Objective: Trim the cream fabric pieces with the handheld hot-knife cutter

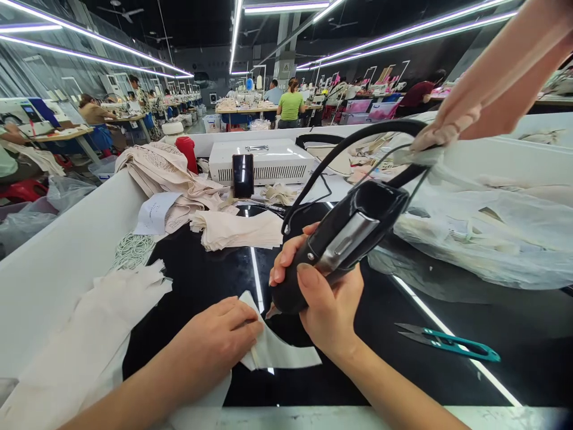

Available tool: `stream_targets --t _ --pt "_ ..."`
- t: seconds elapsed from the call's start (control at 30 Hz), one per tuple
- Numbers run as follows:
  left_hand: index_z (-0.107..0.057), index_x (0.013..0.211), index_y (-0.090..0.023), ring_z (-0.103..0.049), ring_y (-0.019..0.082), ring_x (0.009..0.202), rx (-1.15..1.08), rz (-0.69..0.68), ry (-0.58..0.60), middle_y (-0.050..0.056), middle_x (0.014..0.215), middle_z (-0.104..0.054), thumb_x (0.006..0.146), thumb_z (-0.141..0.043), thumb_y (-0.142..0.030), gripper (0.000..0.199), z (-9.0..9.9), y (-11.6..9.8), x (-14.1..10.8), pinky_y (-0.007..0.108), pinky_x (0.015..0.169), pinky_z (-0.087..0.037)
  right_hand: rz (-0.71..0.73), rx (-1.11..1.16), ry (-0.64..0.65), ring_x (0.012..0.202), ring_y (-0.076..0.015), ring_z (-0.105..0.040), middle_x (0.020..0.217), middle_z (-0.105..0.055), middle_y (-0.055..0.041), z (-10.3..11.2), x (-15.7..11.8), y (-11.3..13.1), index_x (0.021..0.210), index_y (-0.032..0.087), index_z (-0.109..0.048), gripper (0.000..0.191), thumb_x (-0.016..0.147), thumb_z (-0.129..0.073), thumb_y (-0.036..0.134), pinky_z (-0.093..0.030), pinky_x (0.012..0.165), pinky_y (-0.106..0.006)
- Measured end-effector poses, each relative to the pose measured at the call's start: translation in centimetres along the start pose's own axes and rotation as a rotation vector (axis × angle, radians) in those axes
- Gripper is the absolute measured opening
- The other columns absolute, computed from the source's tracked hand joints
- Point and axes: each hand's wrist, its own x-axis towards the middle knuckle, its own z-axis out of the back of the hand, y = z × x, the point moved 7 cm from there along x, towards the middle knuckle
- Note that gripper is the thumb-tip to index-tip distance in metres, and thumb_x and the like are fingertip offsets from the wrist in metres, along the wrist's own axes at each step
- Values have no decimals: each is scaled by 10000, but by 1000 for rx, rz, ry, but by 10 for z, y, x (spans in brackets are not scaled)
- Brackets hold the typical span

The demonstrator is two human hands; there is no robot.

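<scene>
My left hand [224, 334] is closed over the left end of a curved white fabric piece [286, 352] on the glossy black tabletop [197, 275]. My right hand [329, 298] is wrapped round a black handheld machine [344, 233] with a metal lever, its rounded end tilted down to the left, above the fabric. A black hose [340, 149] and a thin cable run from its upper end. Teal thread snips [452, 343] lie on the table to the right of my right hand.
Another person's hand [447, 128] reaches in at upper right by the hose. Stacked cream fabric [242, 230], a phone [243, 176] and a white box [264, 160] stand behind. Cloth pieces [89, 328] lie left, plastic-covered material [487, 233] right. Several people work in the background.
</scene>
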Motion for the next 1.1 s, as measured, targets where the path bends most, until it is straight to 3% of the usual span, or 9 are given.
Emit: stream_targets --t 0.37,0.53,0.73,1.1 --pt "-632 1222 -177 -676 205 982 76 -21 -9 79 1139 -677 1033 -437 -16 316 3 -2 -4 460 1033 -569 0 -10 8 541 -123 -614 773 -663 53 -4 -4 -2 1045 263 -530 365 862 -822 387 -534 490 -260" --pt "-631 1215 -155 -687 203 1046 129 -74 -20 104 1143 -690 1039 -425 -9 309 3 -5 -3 444 1050 -573 -7 -50 8 535 -130 -605 747 -651 49 -5 -5 -4 1034 261 -518 324 884 -781 377 -535 500 -277" --pt "-623 1274 -147 -699 239 1119 187 -127 -18 135 1194 -694 971 -414 47 416 -1 -7 -9 513 1065 -570 3 -27 -20 550 -124 -619 777 -658 53 0 -6 3 1038 266 -528 343 867 -809 363 -551 507 -266" --pt "-607 1280 -159 -673 255 1185 182 -126 8 144 1254 -669 923 -418 90 474 -2 -5 -12 511 1073 -566 -25 -68 -12 556 -142 -596 765 -650 39 -1 -13 2 1042 265 -525 327 873 -780 381 -544 521 -299"
